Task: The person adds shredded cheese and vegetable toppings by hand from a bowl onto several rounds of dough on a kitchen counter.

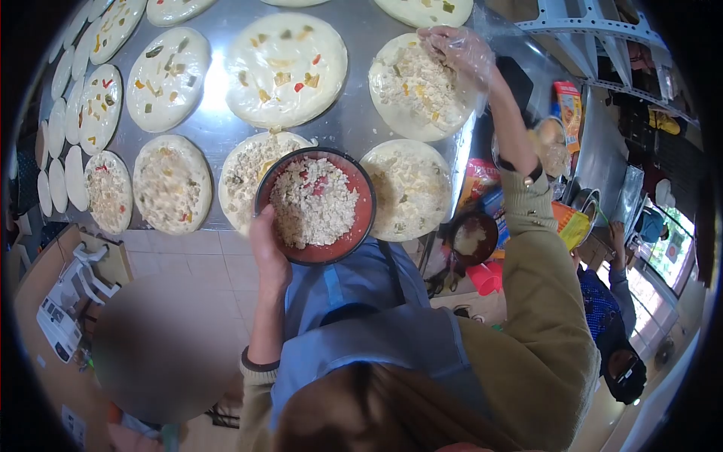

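My left hand [269,245] grips the rim of a red bowl with a dark edge [363,239], with the thumb over its side. Pale crumbly filling [312,207] lies inside the bowl. My right hand [461,53], in a clear plastic glove, is over the far edge of a dough round [388,60] strewn with the same crumbs. Its fingers are stretched out and partly bent down at the crumbs. Just below lies another crumb-topped dough round [405,188]. Behind the bowl is a third one [239,169], partly hidden.
Several flat dough rounds [286,68] with colourful bits stand in rows on the shiny metal table [361,120]. Bright packets [478,177] and a pink cup [484,277] are to the right. A co-worker [602,301] stands farther right.
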A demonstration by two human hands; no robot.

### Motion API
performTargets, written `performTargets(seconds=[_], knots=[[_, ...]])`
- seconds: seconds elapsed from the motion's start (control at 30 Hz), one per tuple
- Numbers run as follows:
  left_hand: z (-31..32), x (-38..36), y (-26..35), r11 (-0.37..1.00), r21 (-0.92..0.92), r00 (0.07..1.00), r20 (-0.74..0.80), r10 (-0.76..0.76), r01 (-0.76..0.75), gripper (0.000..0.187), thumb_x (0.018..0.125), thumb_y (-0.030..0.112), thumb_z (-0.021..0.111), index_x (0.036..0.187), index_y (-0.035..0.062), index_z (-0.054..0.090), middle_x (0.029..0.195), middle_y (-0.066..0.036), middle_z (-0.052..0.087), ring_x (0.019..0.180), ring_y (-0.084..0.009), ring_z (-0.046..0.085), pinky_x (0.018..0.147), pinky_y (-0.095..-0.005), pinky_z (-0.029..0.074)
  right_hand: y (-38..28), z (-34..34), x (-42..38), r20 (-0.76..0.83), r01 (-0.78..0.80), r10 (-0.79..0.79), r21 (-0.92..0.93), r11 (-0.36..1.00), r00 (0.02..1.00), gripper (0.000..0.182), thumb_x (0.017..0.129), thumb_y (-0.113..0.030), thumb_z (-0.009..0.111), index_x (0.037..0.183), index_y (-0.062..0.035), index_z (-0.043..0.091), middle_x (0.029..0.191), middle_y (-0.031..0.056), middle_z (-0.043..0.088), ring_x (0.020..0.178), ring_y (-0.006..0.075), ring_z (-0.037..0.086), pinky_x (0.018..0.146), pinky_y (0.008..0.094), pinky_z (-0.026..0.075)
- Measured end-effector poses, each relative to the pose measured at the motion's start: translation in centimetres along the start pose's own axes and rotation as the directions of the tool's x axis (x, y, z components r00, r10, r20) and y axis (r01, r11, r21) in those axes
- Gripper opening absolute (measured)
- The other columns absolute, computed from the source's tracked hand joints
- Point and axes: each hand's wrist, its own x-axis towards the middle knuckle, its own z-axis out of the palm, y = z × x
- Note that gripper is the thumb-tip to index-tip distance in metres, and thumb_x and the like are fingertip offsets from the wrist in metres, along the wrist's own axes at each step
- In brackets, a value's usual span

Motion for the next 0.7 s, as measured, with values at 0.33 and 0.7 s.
performTargets(seconds=[0.33,0.7], knots=[[0.7,-0.4,0.0,0.999,0.012,0.999,-0.015,-0.052,0.052,0.048,0.095,0.039,0.032,0.124,0.0013,0.039,0.124,-0.01,0.045,0.114,-0.0198,0.043,0.1,-0.0343,0.031,4.3,0.6,2.1,-0.015,0.225,-0.249,-0.38,0.897,0.968,0.021,0.084,-0.019,0.058,0.101,-0.0078,0.065,0.091,0.0072,0.066,0.08,0.0158,0.062,0.073,0.0274,0.05],[4.5,1.4,-0.5,0.997,-0.072,0.995,0.103,-0.013,0.02,0.05,0.092,0.037,0.039,0.124,-0.0005,0.039,0.123,-0.012,0.046,0.113,-0.0206,0.045,0.098,-0.0341,0.033,-10.4,3.6,-12.6,0.221,0.273,-0.382,0.402,0.874,0.897,0.021,0.085,-0.017,0.059,0.101,-0.0035,0.064,0.093,0.0104,0.066,0.085,0.0162,0.063,0.077,0.0282,0.051]])
